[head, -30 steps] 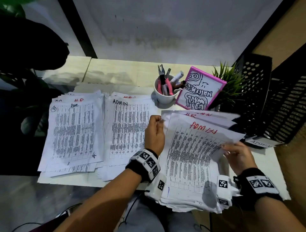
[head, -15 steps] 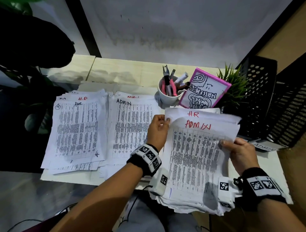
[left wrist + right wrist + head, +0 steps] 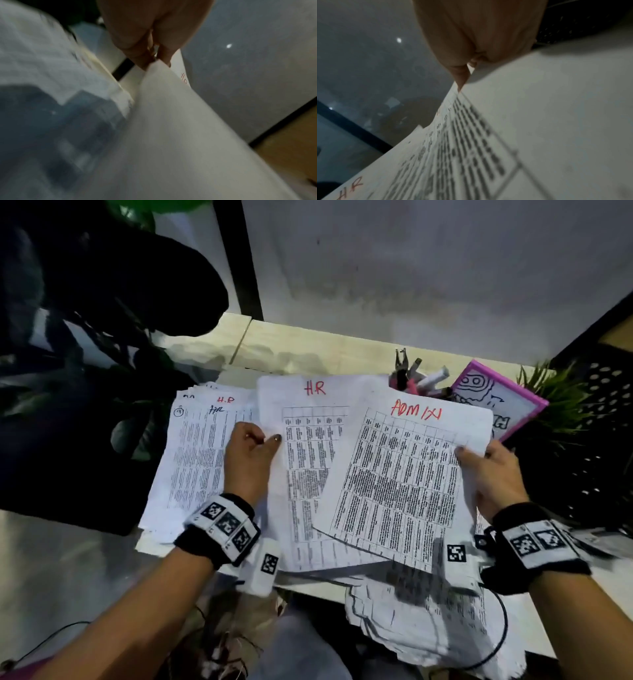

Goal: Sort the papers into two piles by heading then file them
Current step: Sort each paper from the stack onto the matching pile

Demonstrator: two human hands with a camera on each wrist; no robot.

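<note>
My left hand (image 3: 255, 446) pinches the left edge of a printed sheet headed HR (image 3: 308, 453) and holds it over the middle of the desk, hiding the ADMIN pile. The left wrist view shows the same pinch (image 3: 154, 59) on that sheet (image 3: 171, 121). My right hand (image 3: 486, 470) grips the right edge of a sheet headed ADMIN (image 3: 400, 474), lifted above the unsorted stack (image 3: 428, 621) at the desk's front right. Its fingers (image 3: 462, 73) clamp this sheet (image 3: 522, 121) in the right wrist view. The HR pile (image 3: 195, 460) lies at the left.
A white cup of pens and pliers (image 3: 411, 378), a pink-framed drawing (image 3: 496, 398) and a small green plant (image 3: 555, 402) stand at the back right. Black perforated file trays (image 3: 603, 446) fill the right side. A large dark plant (image 3: 85, 337) overhangs the left.
My left hand has drawn the HR sheet out from under the ADMIN sheet and carried it left over the middle pile. My right hand keeps the ADMIN sheet raised.
</note>
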